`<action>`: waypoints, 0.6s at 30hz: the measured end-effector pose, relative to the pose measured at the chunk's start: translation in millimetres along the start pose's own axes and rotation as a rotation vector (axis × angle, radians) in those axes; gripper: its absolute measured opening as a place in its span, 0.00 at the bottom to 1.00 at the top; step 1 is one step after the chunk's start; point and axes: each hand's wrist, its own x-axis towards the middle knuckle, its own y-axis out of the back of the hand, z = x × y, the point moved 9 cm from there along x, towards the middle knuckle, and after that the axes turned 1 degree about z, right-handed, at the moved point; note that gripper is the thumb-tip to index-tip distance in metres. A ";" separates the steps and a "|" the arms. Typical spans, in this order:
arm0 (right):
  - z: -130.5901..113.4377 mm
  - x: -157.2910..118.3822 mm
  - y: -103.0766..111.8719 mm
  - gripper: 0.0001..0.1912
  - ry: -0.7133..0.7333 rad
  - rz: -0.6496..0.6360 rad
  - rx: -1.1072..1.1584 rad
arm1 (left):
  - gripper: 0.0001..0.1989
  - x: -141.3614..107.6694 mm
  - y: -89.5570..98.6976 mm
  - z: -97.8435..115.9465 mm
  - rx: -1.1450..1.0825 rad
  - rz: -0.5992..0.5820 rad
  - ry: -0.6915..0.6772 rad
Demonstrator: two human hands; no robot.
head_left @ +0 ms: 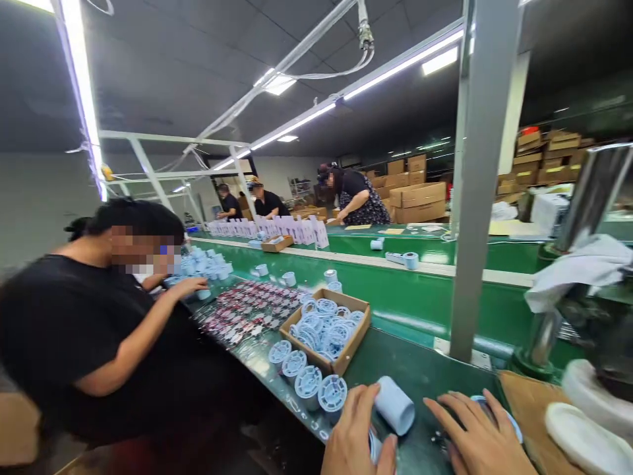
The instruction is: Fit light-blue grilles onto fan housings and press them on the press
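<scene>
My left hand at the bottom centre grips a pale blue plastic cylinder lying on the dark green worktop. To its right, my right hand lies flat, fingers spread, over a round pale blue cap that it mostly hides. A row of several round slotted blue caps stands just left of my left hand. Behind them a cardboard box is full of the same blue caps.
A co-worker in a black shirt sits at the left, a hand over blue parts. A grey steel post rises right of centre. The green conveyor carries loose blue cylinders. White cloth and machinery stand at right. Other people work behind.
</scene>
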 end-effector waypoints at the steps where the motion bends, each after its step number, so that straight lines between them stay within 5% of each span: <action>1: 1.2 5.6 5.6 0.29 -0.024 -0.004 0.005 | 0.37 0.8 -16.0 -3.8 0.028 -0.056 0.037; 4: 1.7 34.5 14.3 0.27 -0.171 -0.049 0.111 | 0.39 4.4 -39.0 -7.9 0.083 -0.081 0.071; 7: -1.0 70.0 -2.9 0.26 -0.361 -0.280 0.258 | 0.37 10.3 -32.5 -6.6 0.087 -0.029 0.064; 11: -18.6 84.4 -29.7 0.29 -0.341 -0.569 0.375 | 0.39 17.9 -24.1 -9.0 0.094 -0.097 0.085; 15: -26.6 50.9 -44.6 0.24 -0.441 -0.495 0.615 | 0.43 23.4 -33.0 -6.2 -0.014 -0.189 0.031; 18: -33.6 22.6 -52.8 0.24 -0.605 -0.324 0.747 | 0.44 23.0 -47.5 -10.7 -0.041 -0.210 0.033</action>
